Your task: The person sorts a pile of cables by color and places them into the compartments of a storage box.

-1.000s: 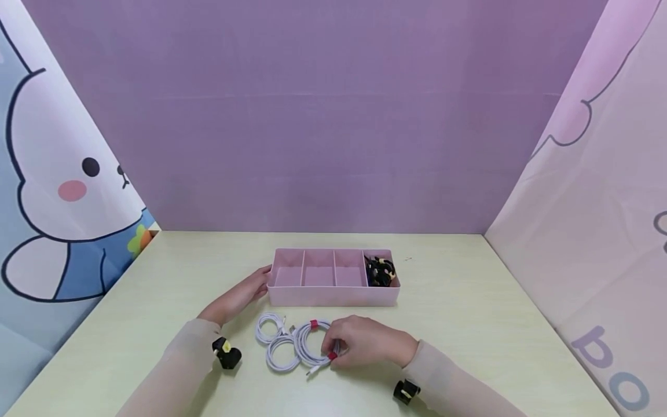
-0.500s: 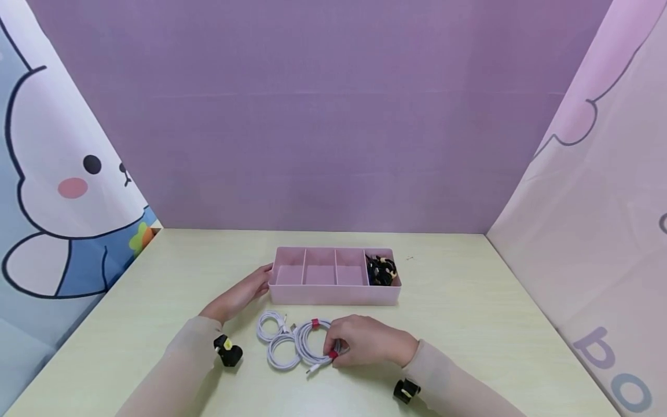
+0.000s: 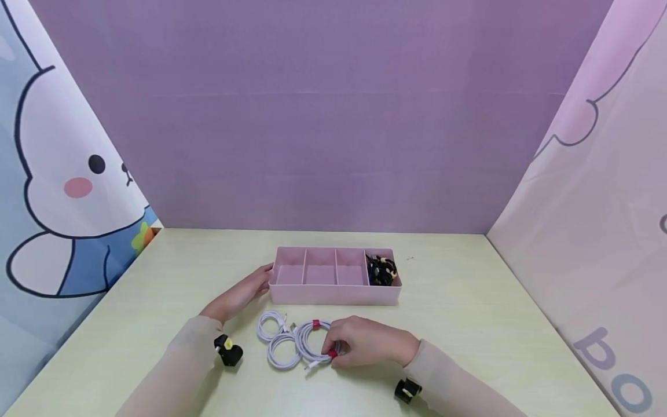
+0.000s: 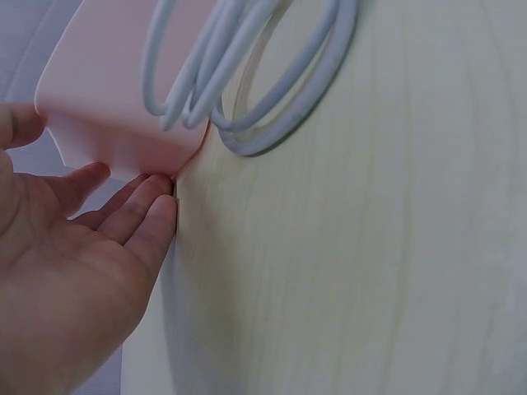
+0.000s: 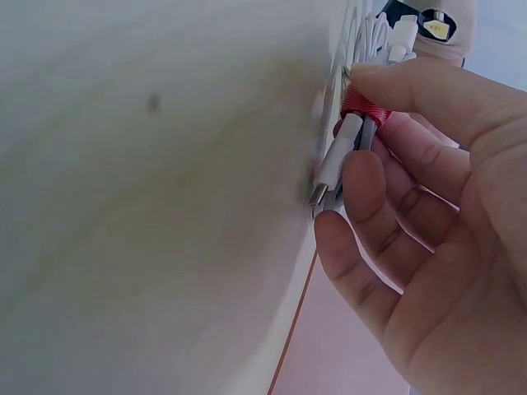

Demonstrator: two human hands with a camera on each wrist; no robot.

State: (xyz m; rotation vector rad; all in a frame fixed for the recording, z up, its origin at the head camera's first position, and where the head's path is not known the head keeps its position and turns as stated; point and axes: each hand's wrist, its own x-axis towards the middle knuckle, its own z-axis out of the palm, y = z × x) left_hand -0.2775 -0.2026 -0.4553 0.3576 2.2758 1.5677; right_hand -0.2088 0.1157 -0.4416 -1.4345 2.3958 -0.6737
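Note:
My right hand [image 3: 367, 343] pinches the right edge of a coiled white charging cable [image 3: 300, 343], close to one of its red ties [image 3: 315, 324]. In the right wrist view, the thumb and fingers close on a red tie [image 5: 365, 105] beside a metal-tipped plug [image 5: 333, 164]. Two smaller coils of white cable lie against it, an upper one [image 3: 260, 331] and a lower one [image 3: 270, 360]. At the left end of the pink divided box [image 3: 333, 295], my left hand [image 3: 241, 297] rests with extended fingers touching the end wall, as the left wrist view confirms.
Black cables [image 3: 382, 271] fill the box's rightmost compartment; the other compartments show bare floors. The box stands behind the coils on a pale wooden table [image 3: 458, 301]. A purple backdrop [image 3: 323, 116] rises at the table's far edge, with printed panels on both sides.
The head view has shifted slightly. Both hands, the box and the coils stay essentially where they were, with the right hand still at the red tie.

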